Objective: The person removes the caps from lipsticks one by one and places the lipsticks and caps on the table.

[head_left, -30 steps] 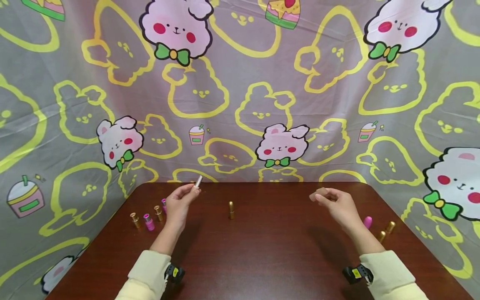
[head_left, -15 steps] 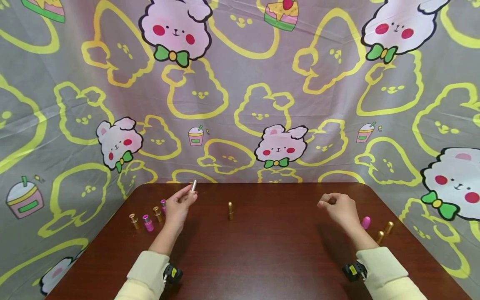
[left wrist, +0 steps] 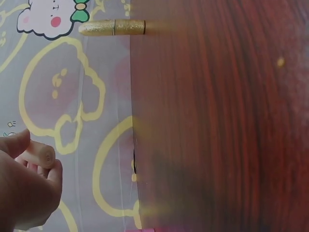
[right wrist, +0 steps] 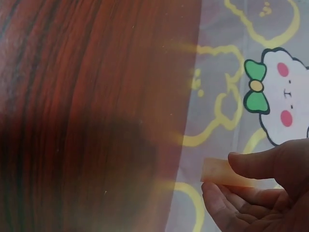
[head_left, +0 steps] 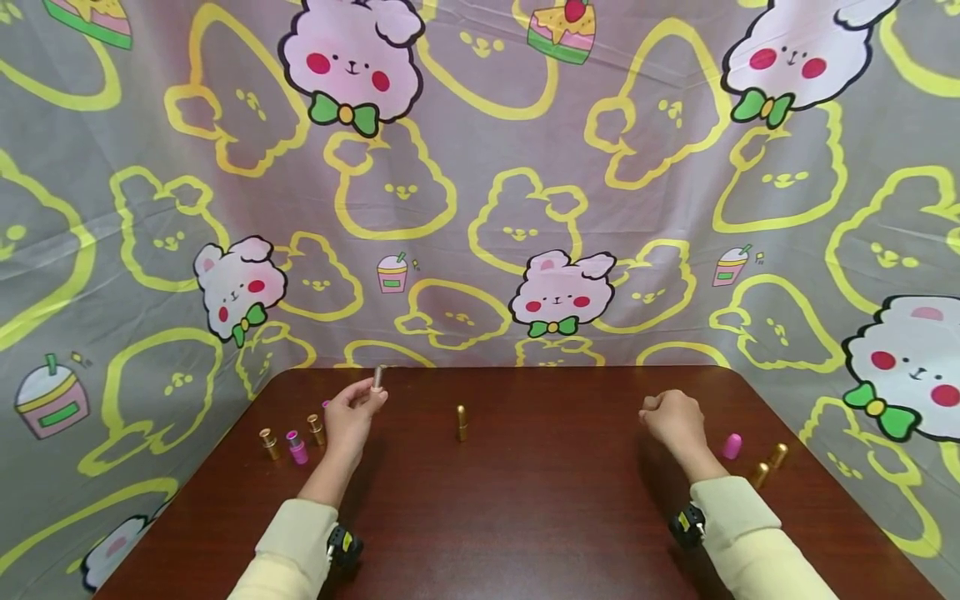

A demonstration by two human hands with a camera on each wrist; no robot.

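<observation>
In the head view my left hand point(head_left: 351, 417) is raised at the left of the table and pinches a lipstick point(head_left: 377, 380) whose silver upper part points up. The left wrist view shows the beige base of this lipstick point(left wrist: 39, 153) between thumb and fingers. My right hand point(head_left: 675, 418) is above the right side of the table. It pinches a small beige lipstick cap point(right wrist: 223, 171), seen in the right wrist view and hidden by the hand in the head view. Between the hands a gold lipstick point(head_left: 461, 423) with its cap on stands upright.
At the left stand uncapped lipsticks: two gold point(head_left: 268, 443), a magenta one point(head_left: 297, 448), and another magenta one point(head_left: 326, 404) mostly behind my left hand. To the right are a pink cap point(head_left: 732, 446) and two gold caps point(head_left: 778, 455). A printed cloth point(head_left: 480, 125) hangs behind the table.
My left hand has shifted slightly left and down, and its lipstick has tipped more upright. My right hand has moved right and turned, so the cap no longer shows in the head view.
</observation>
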